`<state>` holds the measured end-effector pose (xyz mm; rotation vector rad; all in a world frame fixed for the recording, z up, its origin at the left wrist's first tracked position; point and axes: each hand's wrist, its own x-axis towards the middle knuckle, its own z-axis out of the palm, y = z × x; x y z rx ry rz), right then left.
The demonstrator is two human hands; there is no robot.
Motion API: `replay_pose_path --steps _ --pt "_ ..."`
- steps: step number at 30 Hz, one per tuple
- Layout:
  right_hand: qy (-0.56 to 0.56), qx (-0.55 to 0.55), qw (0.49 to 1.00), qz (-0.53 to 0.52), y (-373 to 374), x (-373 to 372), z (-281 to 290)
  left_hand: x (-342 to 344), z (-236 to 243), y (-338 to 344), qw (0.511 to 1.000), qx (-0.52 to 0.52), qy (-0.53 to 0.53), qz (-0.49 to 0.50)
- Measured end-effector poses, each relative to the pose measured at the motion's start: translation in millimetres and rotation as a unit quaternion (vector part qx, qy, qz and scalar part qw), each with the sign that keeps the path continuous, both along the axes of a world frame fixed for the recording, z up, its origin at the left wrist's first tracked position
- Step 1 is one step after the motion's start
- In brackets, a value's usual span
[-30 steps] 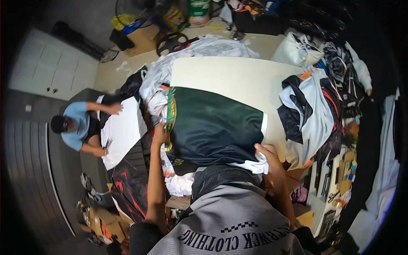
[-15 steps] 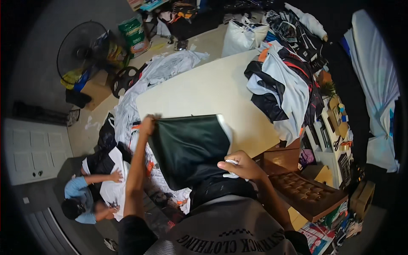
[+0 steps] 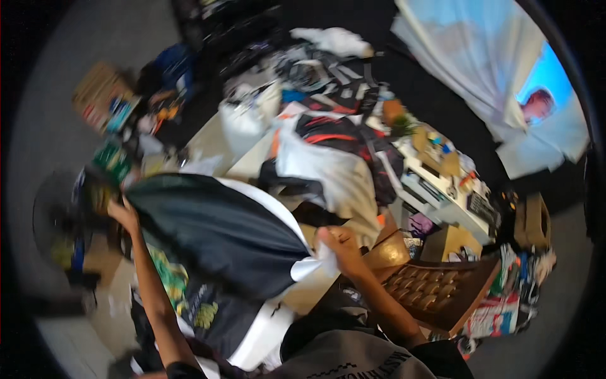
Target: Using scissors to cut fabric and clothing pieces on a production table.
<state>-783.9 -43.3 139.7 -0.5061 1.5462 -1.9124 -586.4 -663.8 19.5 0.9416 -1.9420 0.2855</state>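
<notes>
A dark green-black piece of fabric [image 3: 221,234] with a white underside hangs stretched in the air between my two hands. My left hand [image 3: 124,213] grips its far left corner, fingers closed, slightly blurred. At the other end, my right hand [image 3: 341,247] is closed around a bunched white corner of the same fabric. Beneath it lies a black cloth with yellow-green print [image 3: 205,316], next to a white strip of cloth [image 3: 265,335]. The fabric covers much of the table.
Piled garments [image 3: 328,164], white, black and red, lie beyond my right hand. A brown tufted seat [image 3: 435,287] stands at the right, near a white shelf [image 3: 435,196] with small items. A white sack [image 3: 249,120] stands farther back; a person [image 3: 538,105] shows beside the curtain [image 3: 467,57].
The view has swung to the right. My hands have moved farther apart, my left hand outward to the left, and the dark fabric is now spread wide with more white underside showing.
</notes>
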Motion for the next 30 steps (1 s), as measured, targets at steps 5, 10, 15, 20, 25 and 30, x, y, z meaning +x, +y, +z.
replay_pose_path --steps 5,10,15,20,25,30 --pt "0.042 0.201 0.948 -0.244 48 -23 -135 -48 -111 123 0.990 0.124 -0.063 -0.029" --pt "0.091 0.364 0.909 -0.180 88 23 -231 48 -157 334 0.950 0.249 -0.084 -0.166" --pt "0.489 0.379 0.748 -0.239 74 97 -238 179 -169 491 0.933 0.331 -0.070 -0.124" --pt "0.439 0.251 0.828 0.243 46 181 -239 227 -159 539 0.946 0.226 -0.224 -0.061" --pt "0.596 0.248 0.744 0.175 46 230 -244 222 -140 535 0.896 0.355 -0.235 -0.127" --pt "0.580 0.325 0.739 0.112 28 254 -245 199 -136 523 0.864 0.325 -0.253 -0.289"
